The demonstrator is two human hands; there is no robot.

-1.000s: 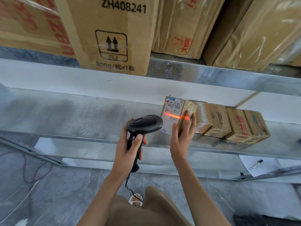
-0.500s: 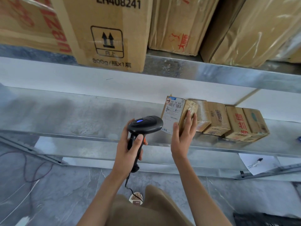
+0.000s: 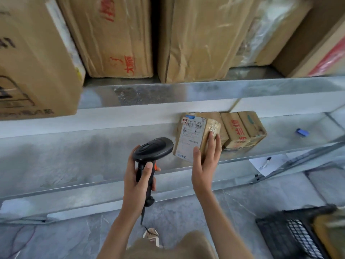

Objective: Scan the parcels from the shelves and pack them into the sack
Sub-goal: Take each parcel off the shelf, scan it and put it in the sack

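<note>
At centre frame the right hand (image 3: 205,165) grips the labelled parcel (image 3: 194,137), thumb on its label, fingers on its side. Just left of it, the left hand (image 3: 137,182) holds the scanner (image 3: 152,152) by its handle.

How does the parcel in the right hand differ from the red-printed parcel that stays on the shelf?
The held parcel shows a white barcode label; the red-printed parcel shows none. The right hand grips the first, tilted off the row; the second rests untouched on the shelf. Both are small brown cartons.

metal shelving (image 3: 186,90) | grey marble floor (image 3: 74,236) | white wall (image 3: 130,113)
</note>
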